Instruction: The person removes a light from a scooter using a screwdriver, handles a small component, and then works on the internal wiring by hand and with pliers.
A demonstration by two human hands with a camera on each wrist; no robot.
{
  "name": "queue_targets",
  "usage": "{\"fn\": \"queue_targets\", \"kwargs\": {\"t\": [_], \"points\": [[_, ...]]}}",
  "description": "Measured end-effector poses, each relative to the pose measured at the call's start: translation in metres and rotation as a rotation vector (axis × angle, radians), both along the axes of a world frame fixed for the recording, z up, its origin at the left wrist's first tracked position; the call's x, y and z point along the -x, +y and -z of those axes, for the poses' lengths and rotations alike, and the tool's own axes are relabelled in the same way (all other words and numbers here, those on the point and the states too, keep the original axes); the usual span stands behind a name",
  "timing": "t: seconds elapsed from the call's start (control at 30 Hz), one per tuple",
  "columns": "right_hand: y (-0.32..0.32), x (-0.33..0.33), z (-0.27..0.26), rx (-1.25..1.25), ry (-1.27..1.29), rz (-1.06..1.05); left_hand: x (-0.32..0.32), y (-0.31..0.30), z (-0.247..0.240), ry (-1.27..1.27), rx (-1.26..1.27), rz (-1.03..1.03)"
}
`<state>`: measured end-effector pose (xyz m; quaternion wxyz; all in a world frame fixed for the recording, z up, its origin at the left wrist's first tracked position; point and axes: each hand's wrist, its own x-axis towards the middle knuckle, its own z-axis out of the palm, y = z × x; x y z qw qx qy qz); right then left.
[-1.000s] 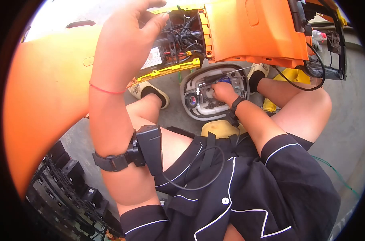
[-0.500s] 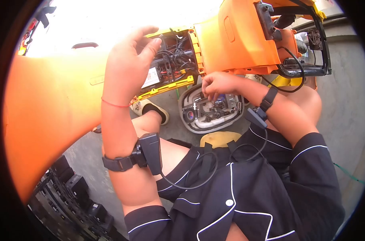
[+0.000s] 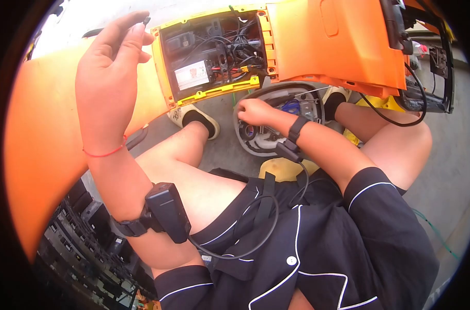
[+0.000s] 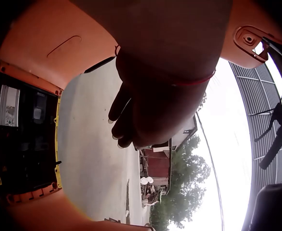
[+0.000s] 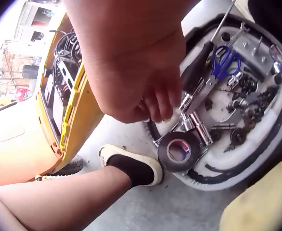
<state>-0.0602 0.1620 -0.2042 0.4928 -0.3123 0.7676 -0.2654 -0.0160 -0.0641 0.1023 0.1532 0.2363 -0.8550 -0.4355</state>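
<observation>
My left hand (image 3: 108,77) is raised over the orange scooter body (image 3: 43,113), left of its open compartment. Thumb and forefinger pinch a small black part (image 3: 146,21); its kind is too small to make out. My right hand (image 3: 258,112) is over the left side of a rounded, black-rimmed tray (image 3: 266,153), fingers curled downward. In the right wrist view its fingertips hang beside the tray's edge, and I cannot tell whether they hold anything. Below them lies a roll of black tape (image 5: 165,155). Blue-handled scissors (image 5: 222,72), a screwdriver (image 5: 199,62), sockets (image 5: 199,127) and loose bolts (image 5: 247,103) fill the tray.
The yellow-framed compartment (image 3: 214,94) holds wires (image 3: 237,49) and a white-labelled box (image 3: 192,75). An orange panel (image 3: 322,46) rises to its right. A black cable (image 3: 384,121) loops below the frame. My legs and shoes (image 3: 208,121) flank the tray.
My left hand has moved left, away from the open compartment. The right hand rose out of the tray's middle, then came down over its left edge.
</observation>
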Motion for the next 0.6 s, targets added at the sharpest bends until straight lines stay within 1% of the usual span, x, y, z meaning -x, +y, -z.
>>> {"fn": "queue_targets", "kwargs": {"t": [0.03,0.1,0.17,0.2,0.27,0.3,0.37,0.4,0.43,0.5,0.57,0.6], "points": [[-0.011,-0.003,-0.002,-0.015,-0.1,0.046,-0.002,-0.002,0.002,-0.023,0.008,-0.024],[-0.029,-0.012,0.009,-0.053,-0.155,0.012,-0.008,-0.002,0.003,-0.035,0.037,-0.044],[-0.048,-0.02,0.02,0.09,0.017,-0.115,-0.015,0.001,-0.002,-0.047,0.08,-0.065],[-0.057,-0.026,0.031,0.1,0.008,-0.123,-0.02,0.004,-0.009,-0.049,0.087,-0.091],[-0.079,-0.035,0.055,0.222,0.138,-0.202,-0.03,0.008,-0.017,-0.056,0.107,-0.113],[-0.091,-0.04,0.067,0.231,0.132,-0.199,-0.036,0.008,-0.018,-0.04,0.104,-0.125],[-0.113,-0.051,0.089,0.149,0.287,-0.12,-0.044,0.004,-0.018,-0.034,0.105,-0.136],[-0.121,-0.048,0.079,-0.038,0.237,-0.198,-0.047,0.0,-0.018,-0.068,0.083,-0.173],[-0.124,-0.052,0.089,-0.03,0.273,-0.041,-0.049,-0.002,-0.017,-0.103,0.06,-0.211],[-0.13,-0.055,0.095,0.124,0.183,0.174,-0.051,-0.008,-0.016,-0.153,0.092,-0.244],[-0.142,-0.056,0.102,0.122,0.157,0.178,-0.053,-0.013,-0.016,-0.162,0.042,-0.252],[-0.143,-0.058,0.104,0.114,0.144,0.176,-0.05,-0.005,-0.014,-0.155,0.059,-0.336]]}}
